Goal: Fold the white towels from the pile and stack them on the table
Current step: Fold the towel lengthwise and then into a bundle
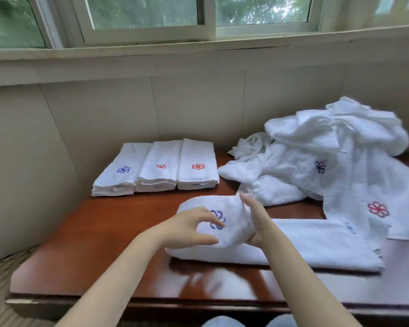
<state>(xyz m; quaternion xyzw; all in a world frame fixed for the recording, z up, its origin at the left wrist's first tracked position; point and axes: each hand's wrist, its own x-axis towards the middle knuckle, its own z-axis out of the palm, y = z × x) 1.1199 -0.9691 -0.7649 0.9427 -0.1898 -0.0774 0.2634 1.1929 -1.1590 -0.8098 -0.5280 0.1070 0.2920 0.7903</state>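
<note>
A long white towel [316, 246] lies across the middle of the table, its left end folded up and over so a blue flower emblem faces me. My left hand [189, 226] hovers over that fold, fingers curled loosely, fingertips touching the cloth near the emblem. My right hand [255, 220] stands edge-on against the right side of the fold with straight fingers. At the back left are three stacks of folded towels [156, 168] side by side. The pile of unfolded towels [328, 156] is heaped at the right.
The red-brown wooden table [92, 244] stands against a beige tiled wall under a window. One towel with a red flower hangs down from the pile at the far right [378, 208]. My knees show below the table's front edge.
</note>
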